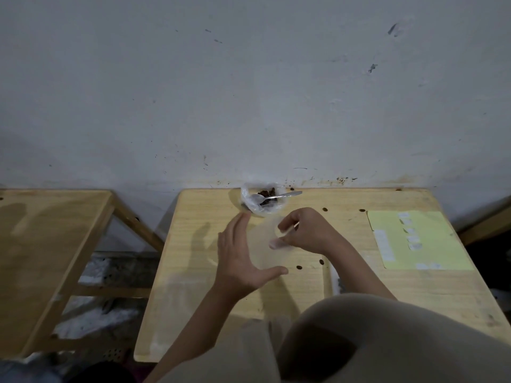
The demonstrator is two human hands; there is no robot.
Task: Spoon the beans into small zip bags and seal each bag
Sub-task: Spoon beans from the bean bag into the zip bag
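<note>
Right hand: grip closed in a pinch, thumb and forefinger nipping the upper edge of a small, clear, nearly invisible plastic zip bag that hangs or lies just above the pale wooden table. The pinch sits at what appears to be the bag's mouth, probably to part or steady the opening for filling; motion blur hides whether the strip is open or pressed closed.

Left hand: grip released, fingers straight and together, thumb spread wide, palm turned toward the bag. It stands just beside the bag's left edge, seemingly ready to support or take the other side; contact with the plastic cannot be made out.

Beans: the dark brown beans sit in a crumpled clear plastic bag at the table's far edge against the grey wall, just beyond both hands. A metal spoon lies across this heap, bowl to the left, handle to the right, held by neither hand. Spooning is therefore judged not yet begun for this bag.

A few loose beans lie scattered on the table near the right wrist. A pale yellow sheet carrying small whitish pieces lies well apart at the right; a second wooden table stands at the left.
</note>
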